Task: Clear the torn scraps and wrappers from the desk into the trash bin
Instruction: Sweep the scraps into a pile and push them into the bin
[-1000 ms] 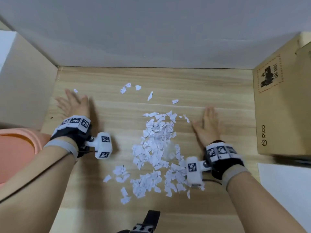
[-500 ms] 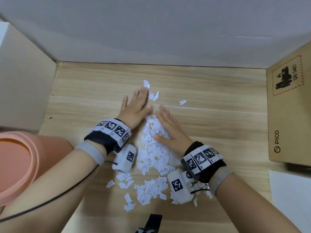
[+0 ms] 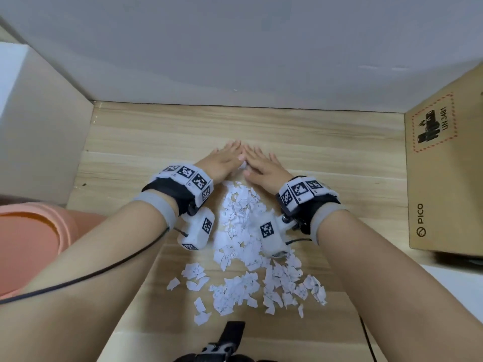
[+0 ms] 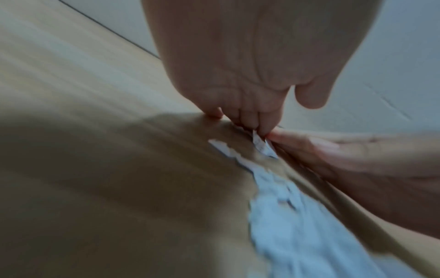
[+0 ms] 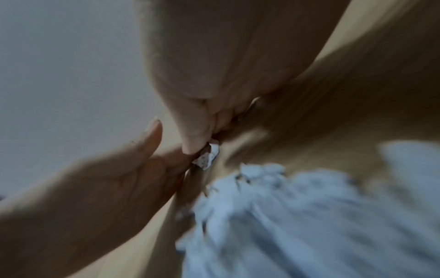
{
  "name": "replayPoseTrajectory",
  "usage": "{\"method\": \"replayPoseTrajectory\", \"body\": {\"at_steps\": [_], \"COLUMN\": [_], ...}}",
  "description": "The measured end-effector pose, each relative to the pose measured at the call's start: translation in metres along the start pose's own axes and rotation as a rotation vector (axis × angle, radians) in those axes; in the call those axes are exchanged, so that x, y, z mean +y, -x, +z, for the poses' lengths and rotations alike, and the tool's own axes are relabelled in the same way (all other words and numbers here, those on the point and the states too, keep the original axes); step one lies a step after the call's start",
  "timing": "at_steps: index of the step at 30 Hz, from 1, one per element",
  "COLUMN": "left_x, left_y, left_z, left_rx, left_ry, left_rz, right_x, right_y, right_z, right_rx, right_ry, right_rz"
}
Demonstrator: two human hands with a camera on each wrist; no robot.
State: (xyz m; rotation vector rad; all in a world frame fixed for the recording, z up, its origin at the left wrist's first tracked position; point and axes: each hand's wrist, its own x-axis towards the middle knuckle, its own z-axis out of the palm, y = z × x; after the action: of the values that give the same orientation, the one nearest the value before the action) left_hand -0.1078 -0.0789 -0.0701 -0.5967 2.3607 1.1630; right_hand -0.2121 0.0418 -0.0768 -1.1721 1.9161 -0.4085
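Note:
Several torn white paper scraps (image 3: 240, 218) lie heaped on the wooden desk (image 3: 339, 158), spreading toward its near edge. My left hand (image 3: 224, 159) and right hand (image 3: 258, 163) lie flat on the desk at the far end of the heap, fingers straight, fingertips meeting in a wedge. In the left wrist view the left hand (image 4: 238, 112) touches the desk, with a small scrap (image 4: 262, 146) caught against the right hand (image 4: 333, 150). The right wrist view shows that scrap (image 5: 207, 158) between the right hand (image 5: 197, 135) and left hand (image 5: 119, 178). An orange trash bin (image 3: 65, 231) stands left of the desk.
A cardboard box (image 3: 444, 178) stands on the desk's right side. A pale box (image 3: 39, 139) borders the left side, and the wall closes off the back. A white sheet (image 3: 457, 296) lies at the near right. A black strap (image 3: 232, 335) hangs at the near edge.
Both hands, spread apart a second ago, have swept inward and away from me until their fingertips meet. The stray scraps at the far side are now gathered against the heap.

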Motion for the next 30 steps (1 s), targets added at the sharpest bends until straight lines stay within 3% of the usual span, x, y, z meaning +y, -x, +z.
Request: {"method": "replayPoseTrajectory", "body": {"at_steps": [5,11,13,15,17,20,24,30], "left_x": [0.002,0.001,-0.006,-0.02,-0.039,-0.065,-0.055,-0.009], "left_y": [0.058,0.1,0.112,0.131,0.153,0.171,0.155,0.138], "left_z": [0.039,0.077,0.08,0.084,0.093,0.112,0.142,0.149], "left_rx": [-0.124,-0.179,-0.058,0.201,0.436,0.573,0.486,0.148], "left_ry": [-0.058,-0.148,-0.042,0.182,0.372,0.329,0.157,0.2], "left_rz": [0.016,0.015,0.065,0.059,-0.051,-0.303,-0.325,-0.057], "right_x": [0.001,-0.006,-0.001,0.011,0.03,0.051,0.03,-0.011], "right_y": [0.062,0.114,0.127,0.145,0.166,0.19,0.182,0.148], "right_z": [0.039,0.078,0.083,0.086,0.091,0.108,0.137,0.146], "right_rx": [-0.117,-0.062,0.068,0.252,0.417,0.508,0.438,0.266], "right_ry": [0.054,-0.063,-0.22,-0.431,-0.441,-0.256,-0.144,-0.248], "right_rz": [-0.045,-0.008,0.048,0.175,0.317,0.491,0.412,0.252]}}
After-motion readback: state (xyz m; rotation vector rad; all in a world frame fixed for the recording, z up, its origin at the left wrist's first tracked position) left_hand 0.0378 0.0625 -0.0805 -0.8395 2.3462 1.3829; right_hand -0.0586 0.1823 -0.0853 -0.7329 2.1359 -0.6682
